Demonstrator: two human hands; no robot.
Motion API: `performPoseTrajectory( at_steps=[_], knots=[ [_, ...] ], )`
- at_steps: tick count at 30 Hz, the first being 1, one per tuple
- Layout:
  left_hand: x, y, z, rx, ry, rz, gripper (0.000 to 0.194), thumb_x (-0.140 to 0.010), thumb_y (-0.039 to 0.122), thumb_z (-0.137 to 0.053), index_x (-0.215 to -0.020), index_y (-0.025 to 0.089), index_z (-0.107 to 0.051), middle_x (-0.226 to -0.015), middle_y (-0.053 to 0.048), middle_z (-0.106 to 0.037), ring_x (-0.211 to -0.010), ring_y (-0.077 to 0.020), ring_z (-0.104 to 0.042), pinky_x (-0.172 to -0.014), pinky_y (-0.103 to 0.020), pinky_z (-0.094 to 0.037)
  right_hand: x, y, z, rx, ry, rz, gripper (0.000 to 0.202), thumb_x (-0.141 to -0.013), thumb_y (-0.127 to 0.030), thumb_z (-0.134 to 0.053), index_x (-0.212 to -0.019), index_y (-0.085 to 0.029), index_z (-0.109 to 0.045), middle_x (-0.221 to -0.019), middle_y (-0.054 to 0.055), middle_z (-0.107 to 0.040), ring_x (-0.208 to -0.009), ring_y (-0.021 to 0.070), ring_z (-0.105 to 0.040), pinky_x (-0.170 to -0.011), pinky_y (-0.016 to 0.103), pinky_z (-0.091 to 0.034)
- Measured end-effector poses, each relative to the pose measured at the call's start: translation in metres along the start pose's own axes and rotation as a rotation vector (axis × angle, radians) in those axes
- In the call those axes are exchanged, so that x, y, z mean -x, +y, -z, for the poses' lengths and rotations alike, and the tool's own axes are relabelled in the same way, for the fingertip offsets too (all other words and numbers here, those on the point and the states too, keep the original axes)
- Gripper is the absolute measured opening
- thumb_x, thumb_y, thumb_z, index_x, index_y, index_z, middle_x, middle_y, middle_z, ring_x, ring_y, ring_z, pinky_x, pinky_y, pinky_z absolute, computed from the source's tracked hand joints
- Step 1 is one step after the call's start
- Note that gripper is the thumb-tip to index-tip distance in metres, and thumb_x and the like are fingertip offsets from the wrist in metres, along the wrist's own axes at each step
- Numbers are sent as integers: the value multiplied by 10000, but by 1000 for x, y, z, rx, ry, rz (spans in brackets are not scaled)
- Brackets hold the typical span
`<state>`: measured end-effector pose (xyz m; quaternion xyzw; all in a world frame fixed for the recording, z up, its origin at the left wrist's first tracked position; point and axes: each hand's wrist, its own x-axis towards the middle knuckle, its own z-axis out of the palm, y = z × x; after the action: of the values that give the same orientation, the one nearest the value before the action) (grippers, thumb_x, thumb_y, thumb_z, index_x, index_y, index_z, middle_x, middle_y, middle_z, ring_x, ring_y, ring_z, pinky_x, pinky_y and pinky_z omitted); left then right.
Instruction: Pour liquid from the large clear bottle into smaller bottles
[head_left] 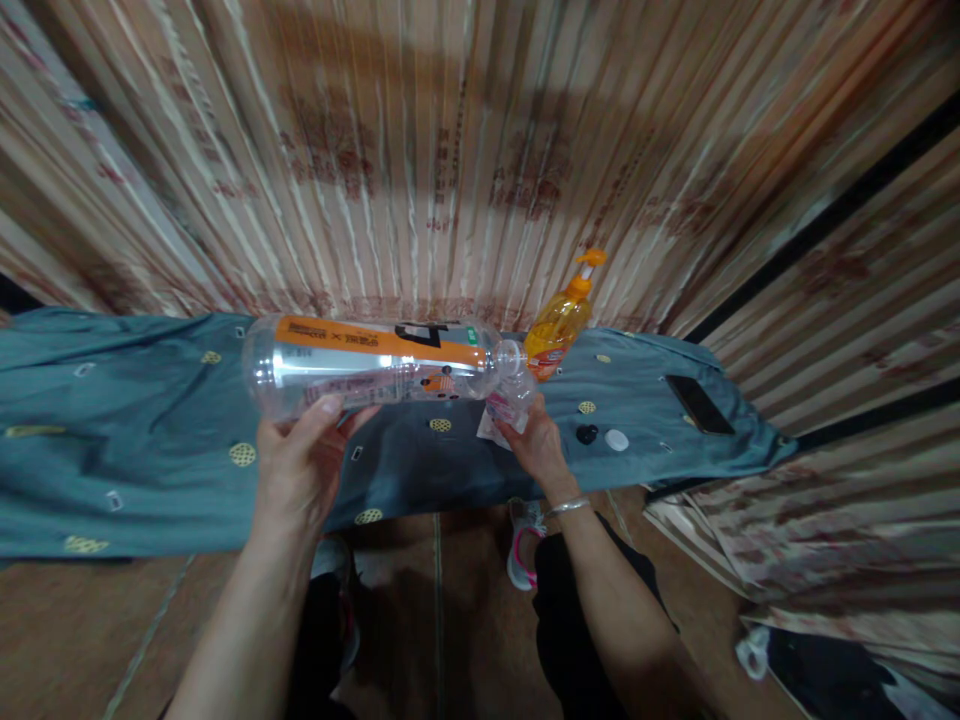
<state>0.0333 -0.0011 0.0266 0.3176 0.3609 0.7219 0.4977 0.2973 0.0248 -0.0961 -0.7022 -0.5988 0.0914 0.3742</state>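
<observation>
My left hand grips a large clear plastic bottle from below, near its base. The bottle lies sideways in the air, with an orange and silver label and its neck pointing right. My right hand, with a silver bangle at the wrist, is closed around a small clear plastic container at the large bottle's mouth. Whether the two touch inside that overlap I cannot tell. Under the right fingers shows a pale piece with pinkish print, partly hidden. Just behind stands a pump bottle of orange-yellow liquid, tilted in view.
A teal patterned cloth covers the narrow table. To the right lie a small black cap, a white round cap and a dark phone. A pleated curtain hangs behind. A dark bag-like item rests at lower right.
</observation>
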Motion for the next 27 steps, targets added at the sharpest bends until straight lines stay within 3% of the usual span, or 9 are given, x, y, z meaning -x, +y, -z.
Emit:
performPoseTrajectory(
  at_steps=[5, 11, 18, 27],
  knots=[
    [1, 2, -1, 11, 8, 0, 315, -543, 284, -927, -774, 272, -712, -846, 12, -779, -813, -221, -736, -681, -324, -655, -1, -1, 0, 0, 7, -1, 488, -797, -290, -753, -1210, -171, -521, -1041, 136, -779, -965, 305, -767, -745, 348, -582],
    [0, 3, -1, 1, -15, -3, 346, -549, 275, -921, -835, 284, -728, -854, 17, -785, -802, -223, -743, -720, -339, -655, -1, -3, 1, -9, -4, -8, 491, -794, -281, -750, -1208, -168, -512, -1064, 140, -773, -990, 309, -762, -801, 373, -588],
    [0, 2, -2, 18, 8, -19, 440, -516, 274, -939, -910, 260, -743, -829, 0, -781, -782, -222, -741, -701, -340, -655, -1, -1, 0, 24, 13, 28, 450, -808, -322, -721, -1181, -170, -520, -1033, 139, -771, -948, 302, -762, -763, 367, -586],
    [1, 3, -3, -16, -8, -12, 351, -555, 308, -924, -846, 282, -730, -845, 11, -781, -821, -241, -745, -736, -371, -655, -1, 0, -1, -4, 16, 11, 456, -785, -280, -747, -1175, -192, -527, -1012, 119, -778, -937, 304, -764, -761, 378, -596]
  ],
)
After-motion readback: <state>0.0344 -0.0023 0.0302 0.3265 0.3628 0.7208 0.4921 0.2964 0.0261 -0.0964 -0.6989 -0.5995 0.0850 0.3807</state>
